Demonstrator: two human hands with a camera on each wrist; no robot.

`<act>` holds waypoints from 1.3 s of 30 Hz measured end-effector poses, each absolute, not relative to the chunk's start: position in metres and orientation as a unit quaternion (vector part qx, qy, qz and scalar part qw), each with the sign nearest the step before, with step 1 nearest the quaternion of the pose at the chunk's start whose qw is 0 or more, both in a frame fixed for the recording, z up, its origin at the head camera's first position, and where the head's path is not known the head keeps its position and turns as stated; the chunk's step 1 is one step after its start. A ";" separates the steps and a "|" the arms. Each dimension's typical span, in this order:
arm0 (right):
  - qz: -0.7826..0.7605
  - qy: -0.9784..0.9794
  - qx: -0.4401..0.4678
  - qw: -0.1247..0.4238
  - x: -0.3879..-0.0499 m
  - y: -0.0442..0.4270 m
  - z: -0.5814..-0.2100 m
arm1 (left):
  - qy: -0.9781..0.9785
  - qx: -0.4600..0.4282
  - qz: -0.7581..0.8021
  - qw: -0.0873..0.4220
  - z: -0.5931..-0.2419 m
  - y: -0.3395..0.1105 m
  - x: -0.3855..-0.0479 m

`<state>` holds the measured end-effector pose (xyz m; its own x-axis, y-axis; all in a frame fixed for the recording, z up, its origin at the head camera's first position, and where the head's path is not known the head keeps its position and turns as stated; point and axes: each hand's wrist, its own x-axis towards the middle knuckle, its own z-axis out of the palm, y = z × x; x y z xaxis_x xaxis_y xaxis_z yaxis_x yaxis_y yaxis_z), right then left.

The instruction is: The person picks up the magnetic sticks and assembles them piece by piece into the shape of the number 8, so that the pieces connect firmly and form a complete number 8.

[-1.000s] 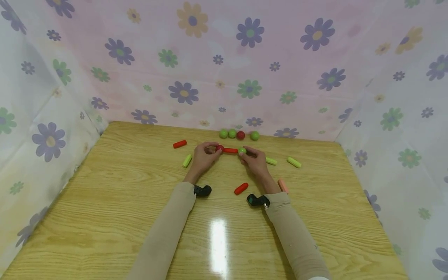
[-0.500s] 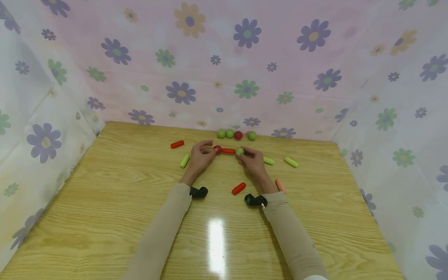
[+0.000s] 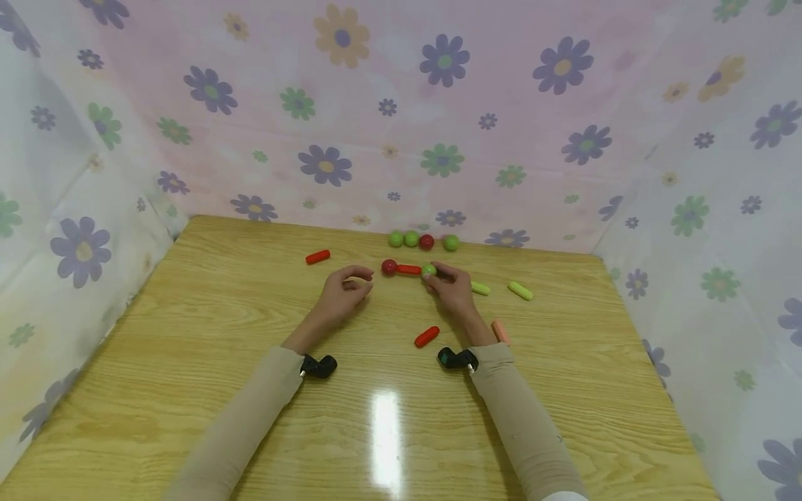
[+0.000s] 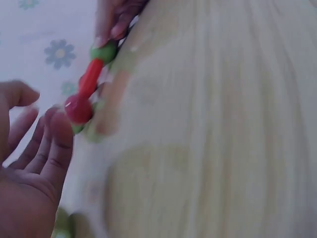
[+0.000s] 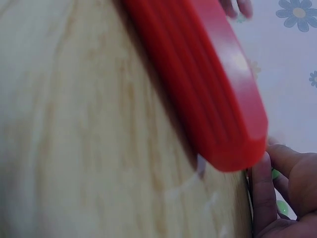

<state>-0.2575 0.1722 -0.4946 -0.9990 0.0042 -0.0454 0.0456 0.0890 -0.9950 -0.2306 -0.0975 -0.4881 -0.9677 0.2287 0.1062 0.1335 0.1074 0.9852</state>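
And the left hand (image 3: 341, 296) comes off the red ball (image 3: 389, 267), backing away to the left of the red stick (image 3: 409, 270)! That ball sits unheld at the stick's left end, while the right hand (image 3: 454, 289) pinches the green ball (image 3: 428, 268) at the right end. The danger now — support at one side only, so a twist or tug from the right could work a loose joint apart, and a freed ball might roll off. The left hand is empty, fingers loosely bent, thumb apart; the right forearm angles in from the stick's near right.
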 end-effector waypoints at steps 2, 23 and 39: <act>-0.677 0.736 0.018 0.016 -0.257 0.172 -0.495 | 0.753 0.129 0.645 0.029 -0.484 -0.110 -0.228; -0.669 0.743 0.020 0.017 -0.256 0.176 -0.497 | 0.807 -0.028 0.589 0.032 -0.491 -0.169 -0.220; -0.667 0.745 0.017 -0.002 -0.257 0.172 -0.495 | 0.867 0.000 0.498 -0.002 -0.489 -0.154 -0.223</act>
<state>-0.2569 0.1716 -0.4954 -0.9994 0.0269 -0.0196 0.0224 0.1099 -0.9937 -0.2229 -0.1542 -0.4890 -1.0000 -0.0023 0.0030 0.0015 0.5040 0.8637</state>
